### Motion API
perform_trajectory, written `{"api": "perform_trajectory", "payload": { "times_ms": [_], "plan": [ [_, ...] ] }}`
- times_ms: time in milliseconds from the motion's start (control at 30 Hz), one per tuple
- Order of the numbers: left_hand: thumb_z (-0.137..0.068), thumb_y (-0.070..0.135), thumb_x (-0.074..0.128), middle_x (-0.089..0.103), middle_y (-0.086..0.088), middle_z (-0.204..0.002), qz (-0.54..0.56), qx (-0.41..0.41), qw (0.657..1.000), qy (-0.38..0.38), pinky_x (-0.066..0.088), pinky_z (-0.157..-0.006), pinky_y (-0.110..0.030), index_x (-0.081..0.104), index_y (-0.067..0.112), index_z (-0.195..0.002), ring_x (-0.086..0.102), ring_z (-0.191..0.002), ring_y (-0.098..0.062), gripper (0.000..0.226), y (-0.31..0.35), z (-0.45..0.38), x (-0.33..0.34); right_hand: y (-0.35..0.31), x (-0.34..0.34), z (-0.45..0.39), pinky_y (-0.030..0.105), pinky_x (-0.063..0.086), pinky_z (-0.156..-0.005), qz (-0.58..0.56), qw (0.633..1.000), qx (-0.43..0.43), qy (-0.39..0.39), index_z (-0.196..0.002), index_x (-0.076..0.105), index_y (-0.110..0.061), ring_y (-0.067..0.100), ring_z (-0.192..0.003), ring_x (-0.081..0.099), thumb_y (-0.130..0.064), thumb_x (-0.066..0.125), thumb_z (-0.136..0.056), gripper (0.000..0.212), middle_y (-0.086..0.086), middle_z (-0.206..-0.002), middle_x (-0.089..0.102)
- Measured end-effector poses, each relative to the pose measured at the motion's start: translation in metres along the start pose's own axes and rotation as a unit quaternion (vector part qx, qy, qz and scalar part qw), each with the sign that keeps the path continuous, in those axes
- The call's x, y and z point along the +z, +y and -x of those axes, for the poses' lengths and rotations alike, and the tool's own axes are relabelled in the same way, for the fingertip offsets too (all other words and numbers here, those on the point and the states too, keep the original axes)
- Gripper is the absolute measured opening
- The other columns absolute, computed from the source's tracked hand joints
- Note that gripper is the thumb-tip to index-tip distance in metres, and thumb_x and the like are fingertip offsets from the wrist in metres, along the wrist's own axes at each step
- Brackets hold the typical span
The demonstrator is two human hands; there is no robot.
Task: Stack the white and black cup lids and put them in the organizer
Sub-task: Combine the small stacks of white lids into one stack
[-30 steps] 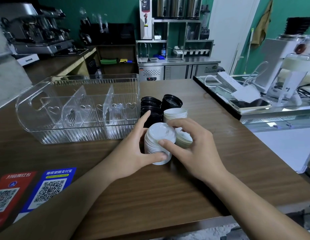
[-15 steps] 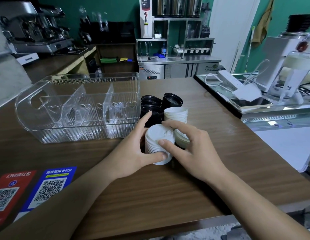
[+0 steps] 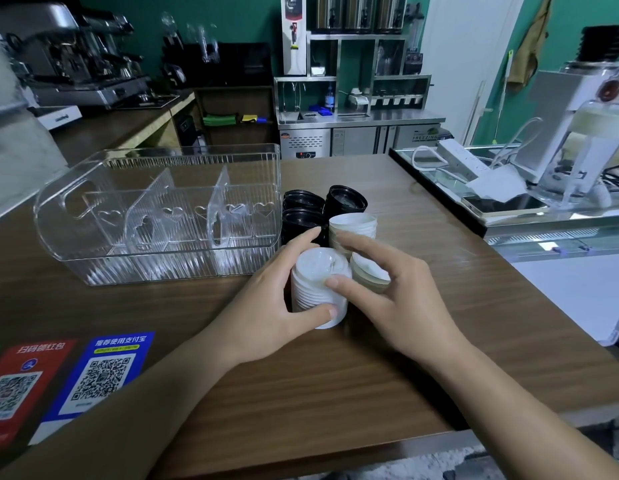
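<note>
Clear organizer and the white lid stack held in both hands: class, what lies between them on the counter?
Head view: only bare wooden counter lies between the organizer and the white lid stack, apart from the left hand gripping the stack.

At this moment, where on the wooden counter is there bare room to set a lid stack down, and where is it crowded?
Bare wood lies right of the right hand toward the counter edge, and near, between both forearms. The clear organizer holds nothing visible. Crowded: the black lid stacks and white lid stack beside the organizer's right end, gripped by the left hand.
</note>
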State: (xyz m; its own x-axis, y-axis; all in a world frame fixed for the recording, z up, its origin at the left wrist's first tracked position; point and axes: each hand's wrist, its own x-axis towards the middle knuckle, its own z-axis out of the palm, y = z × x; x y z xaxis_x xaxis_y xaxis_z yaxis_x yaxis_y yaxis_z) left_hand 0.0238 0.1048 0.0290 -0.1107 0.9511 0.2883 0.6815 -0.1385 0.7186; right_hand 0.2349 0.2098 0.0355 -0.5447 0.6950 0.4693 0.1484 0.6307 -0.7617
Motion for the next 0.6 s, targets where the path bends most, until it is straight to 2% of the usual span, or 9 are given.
{"api": "perform_trajectory", "payload": {
  "times_ms": [67, 200, 300, 400, 500, 600],
  "plan": [
    [-0.095, 0.040, 0.092, 0.043, 0.037, -0.167, -0.017, 0.012, 1.000, 0.004, 0.031, -0.128, -0.021, 0.029, 0.059, -0.172, 0.037, -0.159, 0.011, 0.101, 0.001, 0.001, 0.000, 0.003, -0.006, 0.000, 0.015, 0.048, -0.110, 0.006, 1.000, 0.007, 0.030, -0.138, 0.076, -0.027, -0.006, -0.131, 0.066, -0.040, 0.085, -0.096, 0.045, -0.024, -0.133, 0.076],
    [-0.098, 0.038, 0.089, 0.047, 0.036, -0.161, -0.035, 0.023, 0.999, 0.008, 0.028, -0.119, -0.006, 0.041, 0.050, -0.170, 0.041, -0.155, 0.011, 0.087, 0.001, -0.001, 0.002, 0.019, -0.015, -0.004, 0.026, 0.053, -0.101, 0.104, 0.993, -0.001, 0.060, -0.120, 0.082, -0.023, 0.003, -0.115, 0.071, -0.035, 0.082, -0.100, 0.024, -0.017, -0.120, 0.076],
    [-0.098, 0.041, 0.089, 0.046, 0.038, -0.159, -0.043, 0.021, 0.999, 0.012, 0.027, -0.115, 0.000, 0.042, 0.051, -0.169, 0.041, -0.153, 0.013, 0.086, 0.000, -0.002, 0.003, 0.030, -0.016, -0.006, 0.040, 0.054, -0.101, 0.138, 0.989, 0.029, 0.053, -0.117, 0.084, -0.029, 0.007, -0.109, 0.067, -0.040, 0.080, -0.099, 0.022, -0.018, -0.112, 0.070],
    [-0.098, 0.043, 0.088, 0.045, 0.039, -0.159, -0.048, 0.017, 0.999, 0.017, 0.027, -0.115, -0.002, 0.041, 0.053, -0.169, 0.040, -0.152, 0.014, 0.086, 0.000, -0.002, 0.003, 0.035, -0.014, -0.006, 0.049, 0.049, -0.102, 0.182, 0.981, 0.028, 0.053, -0.111, 0.085, -0.031, 0.009, -0.104, 0.059, -0.046, 0.080, -0.098, 0.021, -0.017, -0.104, 0.066],
    [-0.097, 0.044, 0.089, 0.044, 0.040, -0.159, -0.052, 0.012, 0.998, 0.020, 0.029, -0.116, -0.008, 0.040, 0.054, -0.168, 0.041, -0.152, 0.013, 0.086, 0.000, -0.002, 0.004, 0.036, -0.011, -0.006, 0.043, 0.041, -0.099, 0.214, 0.975, 0.015, 0.052, -0.096, 0.083, -0.036, 0.008, -0.098, 0.055, -0.050, 0.080, -0.097, 0.014, -0.017, -0.098, 0.065],
    [-0.097, 0.045, 0.089, 0.045, 0.040, -0.158, -0.050, 0.012, 0.998, 0.022, 0.031, -0.117, -0.010, 0.041, 0.055, -0.168, 0.042, -0.152, 0.012, 0.086, 0.000, -0.003, 0.004, 0.034, -0.010, -0.007, 0.037, 0.032, -0.092, 0.216, 0.975, 0.010, 0.059, -0.087, 0.081, -0.039, 0.010, -0.094, 0.055, -0.050, 0.077, -0.096, 0.015, -0.016, -0.093, 0.065]
  ]
}}
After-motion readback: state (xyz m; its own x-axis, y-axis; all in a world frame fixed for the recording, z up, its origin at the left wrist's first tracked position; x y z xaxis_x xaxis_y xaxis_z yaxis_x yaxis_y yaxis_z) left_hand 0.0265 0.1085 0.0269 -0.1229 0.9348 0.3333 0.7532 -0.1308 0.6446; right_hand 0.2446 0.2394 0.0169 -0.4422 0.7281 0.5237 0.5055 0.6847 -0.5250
